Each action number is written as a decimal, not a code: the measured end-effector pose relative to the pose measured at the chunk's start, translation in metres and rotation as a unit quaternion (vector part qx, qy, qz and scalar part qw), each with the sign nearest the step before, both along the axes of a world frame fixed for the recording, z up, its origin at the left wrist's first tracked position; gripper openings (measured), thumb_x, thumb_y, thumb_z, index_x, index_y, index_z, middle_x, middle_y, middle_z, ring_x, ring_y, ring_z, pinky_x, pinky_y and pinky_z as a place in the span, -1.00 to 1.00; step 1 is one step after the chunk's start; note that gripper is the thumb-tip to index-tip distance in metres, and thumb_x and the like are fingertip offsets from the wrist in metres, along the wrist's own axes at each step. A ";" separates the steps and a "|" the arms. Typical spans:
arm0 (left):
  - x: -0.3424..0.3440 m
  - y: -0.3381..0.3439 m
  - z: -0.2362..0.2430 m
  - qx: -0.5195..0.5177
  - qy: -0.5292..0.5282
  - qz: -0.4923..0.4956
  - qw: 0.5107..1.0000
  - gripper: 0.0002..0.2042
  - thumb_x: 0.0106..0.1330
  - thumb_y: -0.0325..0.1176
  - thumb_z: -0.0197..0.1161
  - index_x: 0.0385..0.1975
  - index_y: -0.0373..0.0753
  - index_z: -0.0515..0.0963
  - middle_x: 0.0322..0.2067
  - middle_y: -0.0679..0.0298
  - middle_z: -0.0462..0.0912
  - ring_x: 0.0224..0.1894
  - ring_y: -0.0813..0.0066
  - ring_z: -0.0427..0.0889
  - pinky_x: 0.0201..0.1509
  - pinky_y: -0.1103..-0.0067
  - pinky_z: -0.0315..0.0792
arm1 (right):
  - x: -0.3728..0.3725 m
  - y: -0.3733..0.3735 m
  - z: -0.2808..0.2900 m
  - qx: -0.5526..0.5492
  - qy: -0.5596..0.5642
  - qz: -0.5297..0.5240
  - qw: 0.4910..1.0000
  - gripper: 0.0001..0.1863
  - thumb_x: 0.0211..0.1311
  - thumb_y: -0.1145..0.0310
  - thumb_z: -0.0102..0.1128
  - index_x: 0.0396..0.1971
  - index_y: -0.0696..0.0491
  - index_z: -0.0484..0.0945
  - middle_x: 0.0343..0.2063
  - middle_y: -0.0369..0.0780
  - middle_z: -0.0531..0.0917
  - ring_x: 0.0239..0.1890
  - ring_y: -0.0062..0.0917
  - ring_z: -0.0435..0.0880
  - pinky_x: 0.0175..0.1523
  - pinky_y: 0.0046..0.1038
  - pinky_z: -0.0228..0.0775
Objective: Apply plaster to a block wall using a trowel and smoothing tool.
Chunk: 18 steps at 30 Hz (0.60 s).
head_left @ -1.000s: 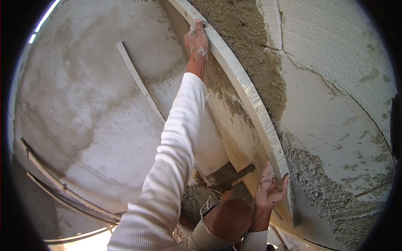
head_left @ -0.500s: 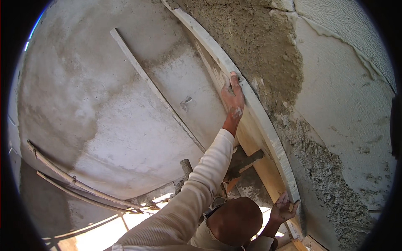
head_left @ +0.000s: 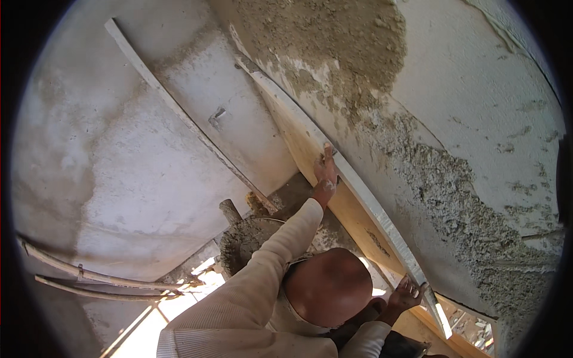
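Observation:
My left hand (head_left: pixel 326 172) grips a long wooden straightedge (head_left: pixel 364 200) near its middle, with a fingertip over the pale narrow edge. Near the lower end, my right hand (head_left: pixel 406 295) has its fingers bent around the same board. The straightedge slants from upper left to lower right, close along the wall on the right. Rough wet plaster (head_left: pixel 334 45) covers part of that wall above the board. A coarser grey band (head_left: pixel 447 191) runs down the wall beside it. Between my arms sits a smooth brown rounded shape (head_left: pixel 328 286) whose kind I cannot tell.
A thin strip of wood (head_left: pixel 179 113) leans against the smooth grey wall (head_left: pixel 143 179) on the left. A mortar-caked round container (head_left: pixel 245 235) stands beside my left forearm. Two curved-looking poles (head_left: pixel 113 279) cross at lower left, above a sunlit opening (head_left: pixel 161 325).
The straightedge has moved down along the wall with both hands still on it. Its upper end now shows below the wet plaster. The view has shifted, carrying the walls up and left.

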<state>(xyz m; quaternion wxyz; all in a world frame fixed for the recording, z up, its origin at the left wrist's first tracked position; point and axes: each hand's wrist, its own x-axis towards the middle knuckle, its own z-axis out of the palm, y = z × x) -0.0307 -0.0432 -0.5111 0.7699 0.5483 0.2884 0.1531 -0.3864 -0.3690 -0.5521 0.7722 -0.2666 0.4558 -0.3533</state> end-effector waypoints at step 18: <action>-0.129 -0.043 -0.048 0.097 0.174 -0.246 0.949 -0.39 0.40 0.09 0.34 -0.08 -0.53 0.60 -0.12 -0.11 0.75 -0.07 0.07 0.76 0.07 0.32 0.55 | -0.084 -0.088 -0.015 -0.049 0.111 -0.150 0.981 -0.43 0.17 -0.06 0.14 0.04 0.06 0.57 0.12 -0.09 0.62 0.10 -0.10 0.65 0.26 -0.07 0.51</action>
